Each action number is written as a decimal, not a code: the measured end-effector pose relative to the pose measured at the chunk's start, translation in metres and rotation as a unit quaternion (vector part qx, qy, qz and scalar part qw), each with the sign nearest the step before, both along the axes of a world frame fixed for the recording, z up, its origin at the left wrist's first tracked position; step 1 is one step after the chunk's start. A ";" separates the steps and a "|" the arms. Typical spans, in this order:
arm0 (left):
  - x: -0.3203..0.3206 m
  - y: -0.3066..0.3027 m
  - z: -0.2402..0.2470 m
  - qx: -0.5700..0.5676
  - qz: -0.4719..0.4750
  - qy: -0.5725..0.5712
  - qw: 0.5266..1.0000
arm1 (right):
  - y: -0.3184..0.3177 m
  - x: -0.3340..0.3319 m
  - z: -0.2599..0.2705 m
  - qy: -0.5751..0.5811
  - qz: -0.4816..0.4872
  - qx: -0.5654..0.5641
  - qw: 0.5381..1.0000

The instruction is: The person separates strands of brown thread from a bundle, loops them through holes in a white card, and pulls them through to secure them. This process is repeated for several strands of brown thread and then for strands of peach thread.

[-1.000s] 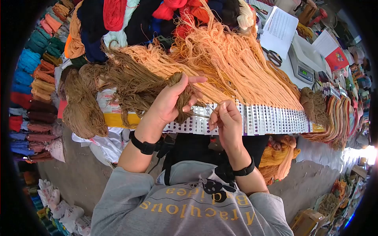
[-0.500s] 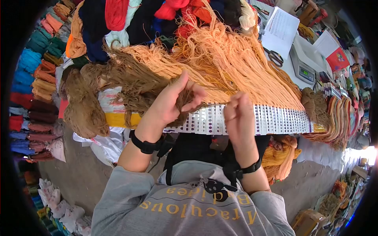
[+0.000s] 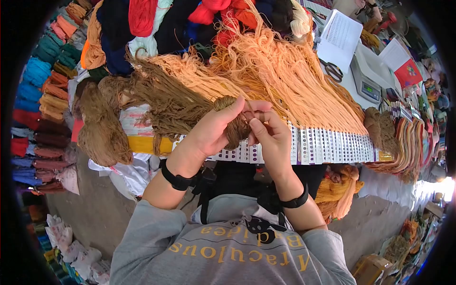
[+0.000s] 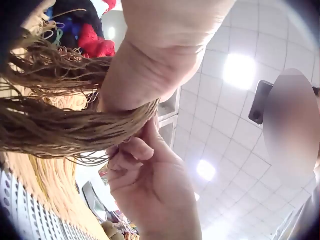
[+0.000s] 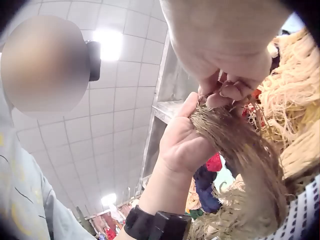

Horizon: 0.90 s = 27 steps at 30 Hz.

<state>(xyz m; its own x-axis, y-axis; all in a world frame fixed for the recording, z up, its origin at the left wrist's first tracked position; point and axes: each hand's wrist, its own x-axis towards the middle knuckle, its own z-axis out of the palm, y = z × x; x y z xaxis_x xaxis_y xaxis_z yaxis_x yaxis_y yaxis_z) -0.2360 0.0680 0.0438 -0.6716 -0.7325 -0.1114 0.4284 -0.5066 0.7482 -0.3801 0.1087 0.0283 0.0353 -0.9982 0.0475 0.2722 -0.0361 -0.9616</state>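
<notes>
A skein of brown yarn (image 3: 233, 130) is gripped in my left hand (image 3: 211, 128), its thumb across the bundle; its loose lengths trail left over the table. Up against the left fingertips, my right hand (image 3: 273, 140) pinches a thin brown strand between thumb and fingers. The left wrist view has the brown yarn (image 4: 75, 127) running in a thick band under the left hand (image 4: 155, 65), with the right hand (image 4: 155, 185) below. From the right wrist, the curled right fingers (image 5: 232, 92) meet the gathered end of the bundle, beside the left palm (image 5: 185, 145).
Peach yarn (image 3: 304, 90) spreads over white perforated cards (image 3: 323, 147) along the table's front. More brown yarn (image 3: 102, 123) lies at the left. To the right are scissors (image 3: 331, 70), a digital scale (image 3: 365, 78) and printed sheets (image 3: 338, 35). Red yarn (image 3: 141, 18) sits at the back.
My right hand drew the strand out to the right, then came back to the left fingertips. The left hand has shifted slightly right with the brown skein.
</notes>
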 end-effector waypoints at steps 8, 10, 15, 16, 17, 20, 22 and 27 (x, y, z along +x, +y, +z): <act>0.004 -0.005 0.000 0.062 0.008 0.083 0.995 | 0.006 -0.006 0.000 -0.058 0.008 -0.002 0.998; 0.007 -0.009 0.000 0.054 0.036 0.052 0.997 | 0.008 -0.006 0.004 -0.097 0.013 0.014 0.995; 0.016 -0.009 0.006 0.075 0.099 -0.003 0.992 | 0.006 -0.014 -0.006 -0.159 0.034 0.033 0.986; 0.018 -0.008 0.007 0.060 0.094 -0.002 0.994 | 0.006 -0.016 -0.007 -0.175 0.043 0.040 0.983; 0.020 -0.008 0.009 0.045 0.089 -0.001 0.995 | 0.006 -0.019 -0.005 -0.110 0.070 0.059 0.990; 0.014 -0.003 0.025 -0.020 0.177 -0.130 0.976 | 0.012 -0.020 0.001 0.118 0.125 0.050 0.984; 0.029 -0.008 0.020 -0.071 0.108 -0.158 0.979 | 0.013 -0.025 0.006 0.197 0.028 -0.051 0.979; 0.111 -0.037 -0.005 0.133 0.191 0.001 0.973 | -0.007 -0.102 0.022 0.096 -0.215 -0.180 0.955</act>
